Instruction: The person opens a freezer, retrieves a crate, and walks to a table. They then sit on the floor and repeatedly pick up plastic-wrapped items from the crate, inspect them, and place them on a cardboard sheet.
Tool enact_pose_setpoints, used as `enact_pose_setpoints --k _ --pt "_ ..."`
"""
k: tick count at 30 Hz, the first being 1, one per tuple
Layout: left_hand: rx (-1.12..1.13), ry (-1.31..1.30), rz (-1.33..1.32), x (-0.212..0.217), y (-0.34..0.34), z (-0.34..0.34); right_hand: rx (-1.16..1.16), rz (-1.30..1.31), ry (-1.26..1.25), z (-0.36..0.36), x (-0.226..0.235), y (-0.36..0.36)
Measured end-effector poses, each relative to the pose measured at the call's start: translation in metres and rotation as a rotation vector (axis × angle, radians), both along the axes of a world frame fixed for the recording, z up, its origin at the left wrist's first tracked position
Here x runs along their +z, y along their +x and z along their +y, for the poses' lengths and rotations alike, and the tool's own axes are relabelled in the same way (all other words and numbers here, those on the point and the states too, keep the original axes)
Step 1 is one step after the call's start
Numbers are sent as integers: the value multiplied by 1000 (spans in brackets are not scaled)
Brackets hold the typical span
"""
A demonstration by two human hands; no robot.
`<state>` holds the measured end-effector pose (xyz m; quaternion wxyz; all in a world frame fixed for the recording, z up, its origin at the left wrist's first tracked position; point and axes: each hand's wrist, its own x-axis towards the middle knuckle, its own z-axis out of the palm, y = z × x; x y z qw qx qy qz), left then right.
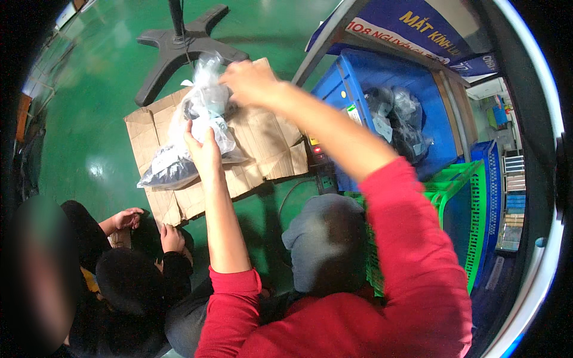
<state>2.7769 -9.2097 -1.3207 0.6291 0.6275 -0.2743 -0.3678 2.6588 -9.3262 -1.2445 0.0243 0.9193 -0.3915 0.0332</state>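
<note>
A clear plastic bag (206, 98) with dark contents and a pale label stands on the flattened cardboard (268, 143). My left hand (206, 154) is closed on its lower side, thumb and fingers pointing up. Beside the bag's gathered top is my right hand (250, 83), smeared by motion; its fingers look bent, but whether they grip the plastic does not show. Another filled clear bag (170, 170), holding something dark, lies on the cardboard to the left of my left hand, partly under the first.
A blue crate (343, 80) with several bagged dark items stands at the right, near a green basket (474, 221). A black stand base (179, 39) rests on the green floor beyond the cardboard. At lower left, another person's hands (173, 238) are near the cardboard edge.
</note>
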Motion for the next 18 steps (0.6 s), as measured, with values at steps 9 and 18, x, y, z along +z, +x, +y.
enact_pose_setpoints --k 9,18 --pt "-211 -18 -118 10 -63 -16 -835 591 490 -78 45 -414" --pt "-226 159 -161 38 -47 5 -895 696 323 -80 -91 -400"
